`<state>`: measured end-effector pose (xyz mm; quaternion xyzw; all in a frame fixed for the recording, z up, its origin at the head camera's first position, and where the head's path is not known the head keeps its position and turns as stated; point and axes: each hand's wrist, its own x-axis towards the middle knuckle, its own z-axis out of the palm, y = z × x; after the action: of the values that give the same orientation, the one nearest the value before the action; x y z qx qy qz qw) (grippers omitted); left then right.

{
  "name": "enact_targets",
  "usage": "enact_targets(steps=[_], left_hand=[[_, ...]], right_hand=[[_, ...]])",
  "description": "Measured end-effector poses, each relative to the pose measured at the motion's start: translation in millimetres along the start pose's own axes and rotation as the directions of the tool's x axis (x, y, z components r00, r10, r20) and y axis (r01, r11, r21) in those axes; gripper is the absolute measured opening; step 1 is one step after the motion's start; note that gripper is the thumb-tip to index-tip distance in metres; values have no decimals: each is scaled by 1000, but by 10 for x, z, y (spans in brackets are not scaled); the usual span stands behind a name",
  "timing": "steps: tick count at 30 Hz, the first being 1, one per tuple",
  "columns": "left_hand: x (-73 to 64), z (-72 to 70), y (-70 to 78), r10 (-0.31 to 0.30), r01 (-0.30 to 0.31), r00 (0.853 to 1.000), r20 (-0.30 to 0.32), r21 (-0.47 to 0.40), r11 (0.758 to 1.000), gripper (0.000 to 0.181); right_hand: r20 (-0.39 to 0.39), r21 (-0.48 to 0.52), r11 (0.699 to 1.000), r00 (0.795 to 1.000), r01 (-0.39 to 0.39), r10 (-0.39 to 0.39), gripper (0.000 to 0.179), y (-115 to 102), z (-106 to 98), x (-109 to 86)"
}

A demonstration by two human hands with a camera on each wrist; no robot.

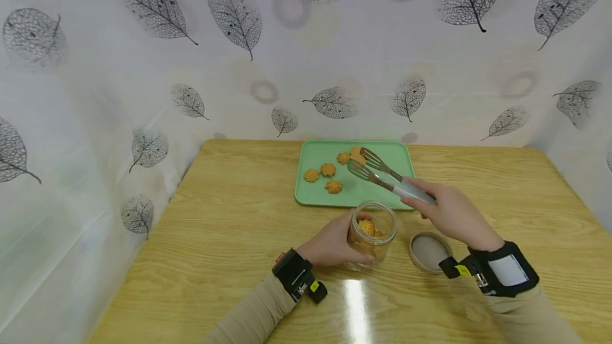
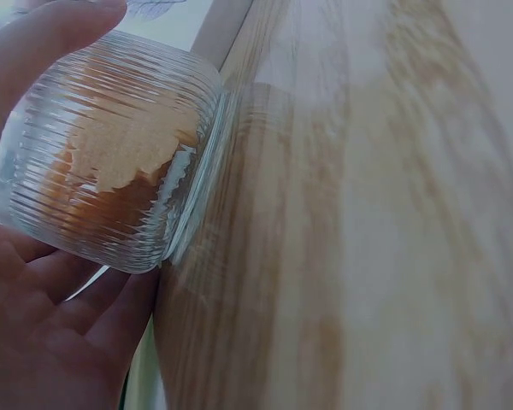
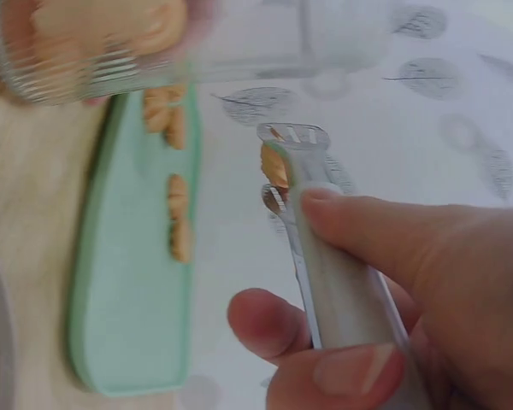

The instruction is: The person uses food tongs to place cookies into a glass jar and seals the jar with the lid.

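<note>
Pinching tongs point(image 1: 399, 191) by the handle point(image 1: 418, 193), the right grip point(image 1: 451, 214) sits near the jar point(image 1: 375, 249) the left grip point(image 1: 337, 242) clasps.

From afar I saw cookies point(image 1: 333, 187) on the tray point(image 1: 357, 194) behind the jar point(image 1: 379, 249). The lid point(image 1: 429, 252) lay right of the jar.

left grip point(image 1: 334, 241) curls, right grip point(image 1: 453, 211) pinches farther forward.

**Screened-Off Recording Corner**

I'm at what looks like a staged recording spot: pale, leaf-printed sheeting point(image 1: 334, 46) screens my wood-grain table point(image 1: 229, 195) behind and at both sides, and I wear strapped-on black camera units point(image 1: 317, 292). Home or lab, I can't tell.
</note>
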<state>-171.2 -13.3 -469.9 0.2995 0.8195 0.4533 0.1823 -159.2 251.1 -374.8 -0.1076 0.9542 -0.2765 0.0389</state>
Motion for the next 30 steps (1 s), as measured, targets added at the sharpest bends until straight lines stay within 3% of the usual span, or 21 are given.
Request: enact_targets(steps=[9,16,22,30], left_hand=[[-1,-5,-2,3,-3,1000,-10,-3,1000,92],[-4,1,-6,6,-6,1000,-5,-12,1000,93],[-13,0,-1,-14,14,1000,0,-27,1000,100],[-16,0,-3,-26,26,1000,10,-35,999,97]], right_hand=[[-3,-14,1000,1000,-24,24,70,-65,-363,-520],[1,-70,997,1000,-31,31,64,1,-502,-893],[-3,-119,993,1000,15,-15,58,118,-482,-1068],[38,-166,985,998,-39,46,60,135,-444,-1166]])
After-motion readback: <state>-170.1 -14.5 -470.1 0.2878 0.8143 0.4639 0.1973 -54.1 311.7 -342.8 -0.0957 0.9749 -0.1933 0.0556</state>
